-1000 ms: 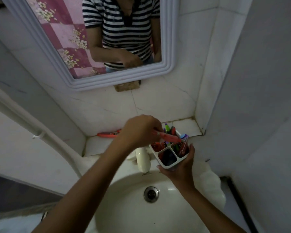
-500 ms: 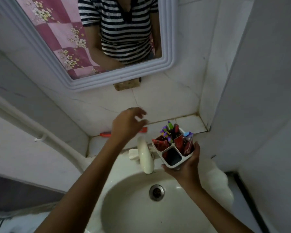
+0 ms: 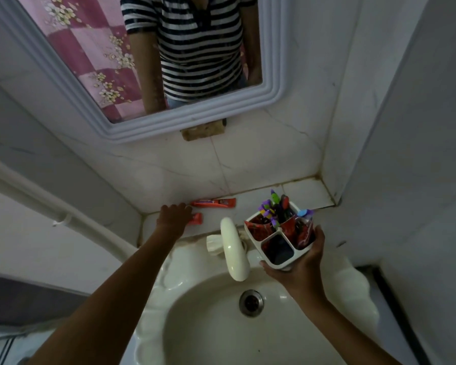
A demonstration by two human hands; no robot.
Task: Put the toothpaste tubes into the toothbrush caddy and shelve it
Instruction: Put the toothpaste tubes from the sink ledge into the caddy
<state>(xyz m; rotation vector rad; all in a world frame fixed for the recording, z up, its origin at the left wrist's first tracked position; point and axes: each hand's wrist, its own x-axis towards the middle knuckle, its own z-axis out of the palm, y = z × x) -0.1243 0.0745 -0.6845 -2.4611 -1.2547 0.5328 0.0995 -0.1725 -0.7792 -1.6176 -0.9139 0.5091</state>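
My right hand (image 3: 302,270) holds a white toothbrush caddy (image 3: 279,239) above the sink's right rim. Its back compartments hold toothbrushes and red toothpaste tubes; the front compartment looks dark and bare. My left hand (image 3: 173,216) is stretched to the tiled ledge (image 3: 250,204) behind the sink, fingers down over one end of a short red toothpaste tube (image 3: 196,218). Whether the fingers grip that tube is hidden. A longer red toothpaste tube (image 3: 213,203) lies on the ledge against the wall, just right of my fingertips.
A cream tap (image 3: 233,248) juts over the white basin (image 3: 195,325) between my two arms. A framed mirror (image 3: 148,61) hangs above the ledge. A white pipe (image 3: 37,204) runs along the left wall. The wall corner closes in on the right.
My left hand let go of a tube in the caddy and moved back left to the ledge, onto the short red tube. The caddy stayed in my right hand.
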